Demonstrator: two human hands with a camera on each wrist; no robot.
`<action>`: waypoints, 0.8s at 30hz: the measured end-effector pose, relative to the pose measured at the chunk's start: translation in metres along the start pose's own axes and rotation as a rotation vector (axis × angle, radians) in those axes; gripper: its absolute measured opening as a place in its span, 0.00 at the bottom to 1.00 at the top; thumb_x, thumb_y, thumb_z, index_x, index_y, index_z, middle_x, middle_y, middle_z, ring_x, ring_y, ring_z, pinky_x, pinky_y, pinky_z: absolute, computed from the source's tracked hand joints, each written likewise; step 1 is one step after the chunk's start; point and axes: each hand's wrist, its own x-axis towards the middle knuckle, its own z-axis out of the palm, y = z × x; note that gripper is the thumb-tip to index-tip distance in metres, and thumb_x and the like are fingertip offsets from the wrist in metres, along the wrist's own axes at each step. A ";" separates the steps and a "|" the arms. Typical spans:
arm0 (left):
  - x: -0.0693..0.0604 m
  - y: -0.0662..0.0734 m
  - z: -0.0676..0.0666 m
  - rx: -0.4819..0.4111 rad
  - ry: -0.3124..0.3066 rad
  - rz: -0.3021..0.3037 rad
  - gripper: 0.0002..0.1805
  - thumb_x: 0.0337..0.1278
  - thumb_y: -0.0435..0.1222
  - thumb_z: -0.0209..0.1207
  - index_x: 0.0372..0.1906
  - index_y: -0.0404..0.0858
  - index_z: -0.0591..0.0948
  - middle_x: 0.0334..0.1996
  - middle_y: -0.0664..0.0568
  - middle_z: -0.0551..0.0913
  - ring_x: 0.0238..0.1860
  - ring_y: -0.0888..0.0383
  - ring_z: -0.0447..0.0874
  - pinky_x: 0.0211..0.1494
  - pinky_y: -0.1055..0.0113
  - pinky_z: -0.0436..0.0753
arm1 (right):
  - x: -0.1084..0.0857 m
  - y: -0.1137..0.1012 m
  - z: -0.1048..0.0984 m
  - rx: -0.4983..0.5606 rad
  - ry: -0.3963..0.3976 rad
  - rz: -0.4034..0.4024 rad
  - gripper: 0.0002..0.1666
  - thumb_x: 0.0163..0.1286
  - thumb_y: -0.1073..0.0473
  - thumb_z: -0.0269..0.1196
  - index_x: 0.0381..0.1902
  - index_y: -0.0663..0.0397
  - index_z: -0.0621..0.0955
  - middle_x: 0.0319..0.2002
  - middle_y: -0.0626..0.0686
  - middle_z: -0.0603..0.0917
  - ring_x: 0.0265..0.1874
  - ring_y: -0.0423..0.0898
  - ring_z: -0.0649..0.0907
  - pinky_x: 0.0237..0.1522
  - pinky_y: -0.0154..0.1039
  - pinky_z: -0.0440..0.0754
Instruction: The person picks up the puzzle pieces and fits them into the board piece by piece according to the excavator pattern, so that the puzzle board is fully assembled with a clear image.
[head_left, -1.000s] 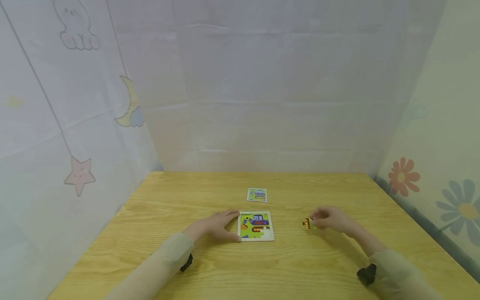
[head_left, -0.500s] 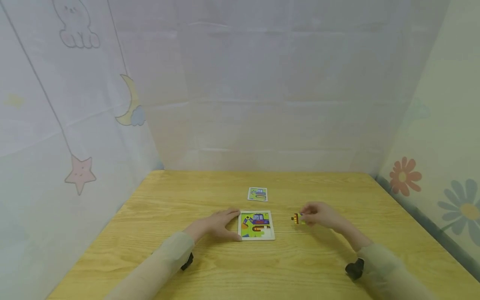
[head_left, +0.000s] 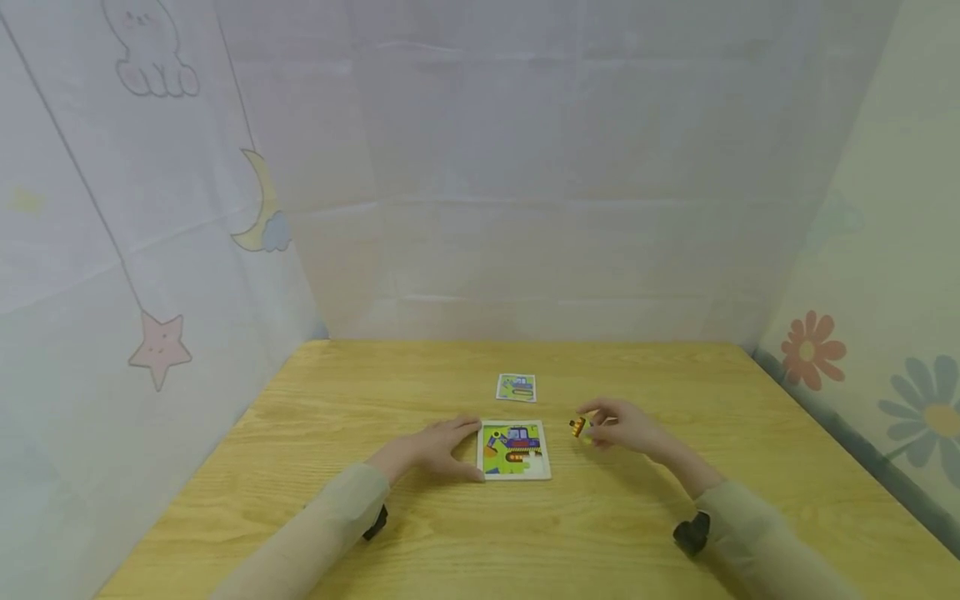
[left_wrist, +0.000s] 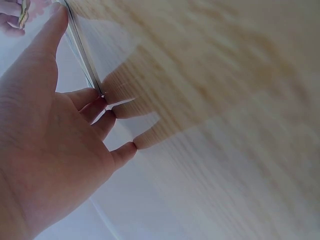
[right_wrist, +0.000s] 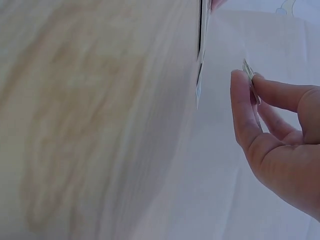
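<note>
A square jigsaw puzzle board (head_left: 513, 476) with a white frame and a digger picture lies mid-table; a pale gap shows at the picture's lower right. My left hand (head_left: 433, 450) rests at its left edge, thumb by the near corner and fingers by the far one. In the left wrist view the left hand (left_wrist: 60, 130) has its fingertips against the board's edge (left_wrist: 86, 52). To the right of the board, my right hand (head_left: 626, 429) pinches a puzzle piece (head_left: 577, 427) between thumb and fingers, above the table. The right wrist view shows this piece (right_wrist: 251, 80) edge-on.
Behind the board lies a small picture card (head_left: 516, 387) with a similar digger. The wooden table (head_left: 390, 383) meets pale curtains at the back and sides. A dark wrist device (head_left: 692, 533) sits at the right sleeve.
My right hand has moved left toward the board with the puzzle piece, which has turned and tilted in the fingers. The left hand and the board have stayed in place.
</note>
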 end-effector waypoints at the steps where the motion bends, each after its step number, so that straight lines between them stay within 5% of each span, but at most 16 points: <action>1: 0.000 0.000 0.000 0.000 -0.001 0.001 0.50 0.50 0.63 0.57 0.73 0.42 0.54 0.74 0.48 0.52 0.73 0.44 0.51 0.73 0.46 0.54 | 0.001 -0.001 0.001 0.002 -0.004 0.001 0.25 0.67 0.60 0.60 0.58 0.66 0.72 0.37 0.59 0.76 0.36 0.58 0.84 0.38 0.47 0.85; 11: -0.001 0.001 0.000 -0.014 -0.006 -0.016 0.50 0.50 0.63 0.57 0.73 0.43 0.54 0.74 0.49 0.52 0.73 0.43 0.50 0.73 0.45 0.53 | 0.010 -0.010 0.014 0.041 -0.017 0.031 0.19 0.66 0.54 0.62 0.45 0.64 0.75 0.36 0.59 0.82 0.35 0.52 0.85 0.37 0.46 0.86; 24: 0.001 -0.003 0.001 -0.007 -0.009 -0.001 0.51 0.50 0.63 0.57 0.73 0.42 0.54 0.74 0.48 0.52 0.73 0.44 0.50 0.73 0.46 0.53 | 0.023 -0.021 0.033 0.041 -0.052 0.025 0.15 0.65 0.55 0.62 0.40 0.63 0.77 0.35 0.57 0.80 0.34 0.53 0.85 0.37 0.45 0.86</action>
